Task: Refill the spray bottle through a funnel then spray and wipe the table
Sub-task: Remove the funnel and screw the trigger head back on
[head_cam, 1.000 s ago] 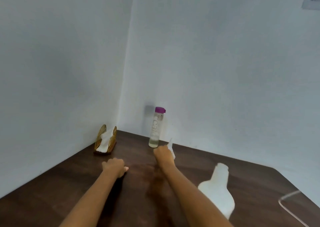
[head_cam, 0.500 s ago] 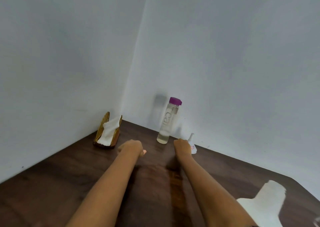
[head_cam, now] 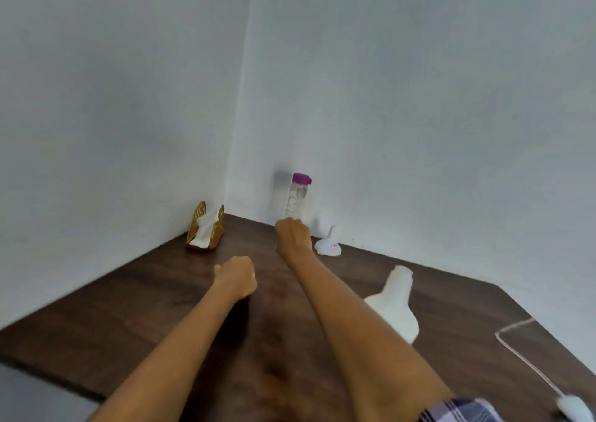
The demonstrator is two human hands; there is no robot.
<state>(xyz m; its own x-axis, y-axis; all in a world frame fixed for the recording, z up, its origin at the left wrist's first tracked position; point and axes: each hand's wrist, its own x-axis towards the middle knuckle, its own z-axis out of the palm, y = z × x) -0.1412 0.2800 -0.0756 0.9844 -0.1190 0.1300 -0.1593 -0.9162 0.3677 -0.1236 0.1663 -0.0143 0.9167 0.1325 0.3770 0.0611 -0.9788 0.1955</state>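
Observation:
A clear water bottle (head_cam: 298, 196) with a purple cap stands against the wall at the back of the dark wooden table (head_cam: 145, 308). My right hand (head_cam: 292, 239) is at the bottle's lower part with fingers curled round it, hiding the base. A small white funnel (head_cam: 329, 247) lies on the table just right of that hand, untouched. The white spray bottle (head_cam: 398, 302), its neck open with no spray head, stands at the right, partly behind my right forearm. My left hand (head_cam: 235, 276) rests on the table as an empty fist.
A golden napkin holder (head_cam: 206, 228) with white tissues stands in the back left corner. A thin white cable (head_cam: 522, 354) runs to a white plug (head_cam: 574, 407) at the front right. The table's edge cuts diagonally at front left and at right.
My right hand has let go of the funnel, which now lies on the table, and has moved left to the water bottle. My left hand has drawn back a little.

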